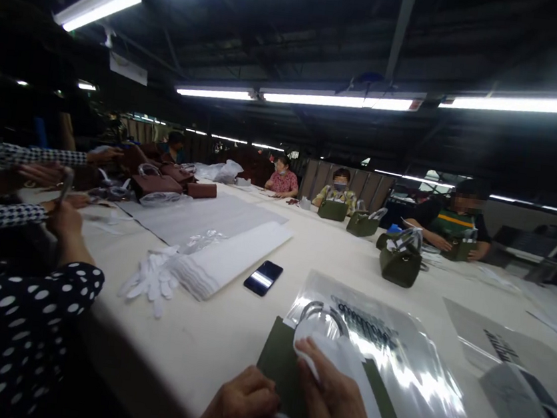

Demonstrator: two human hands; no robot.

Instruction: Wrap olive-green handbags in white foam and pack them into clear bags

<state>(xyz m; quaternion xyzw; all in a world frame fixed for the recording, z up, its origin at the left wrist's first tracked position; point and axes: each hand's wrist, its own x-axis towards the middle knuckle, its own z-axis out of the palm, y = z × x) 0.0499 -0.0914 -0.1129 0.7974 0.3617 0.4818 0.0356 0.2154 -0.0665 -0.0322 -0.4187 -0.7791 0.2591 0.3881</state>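
Note:
In front of me lies a dark green handbag [276, 350] with its curved handle [322, 311] toward the far side. White wrapping paper [349, 358] lies over the middle of the bag and around the handle's base. My right hand [334, 403] is on the bag below the handle, its fingers closed on a fold of the white paper. My left hand [243, 406] is closed at the bag's near left edge. What its curled fingers hold, if anything, is hidden.
Beyond the bag lie clear plastic bags [394, 343] and a phone [263, 278]. White gloves [152, 278] and a stack of white sheets [226, 263] are left. Green handbags [400, 266] and brown handbags [155, 185] stand farther off. Co-workers sit around; a polka-dot sleeve [68, 286] is close left.

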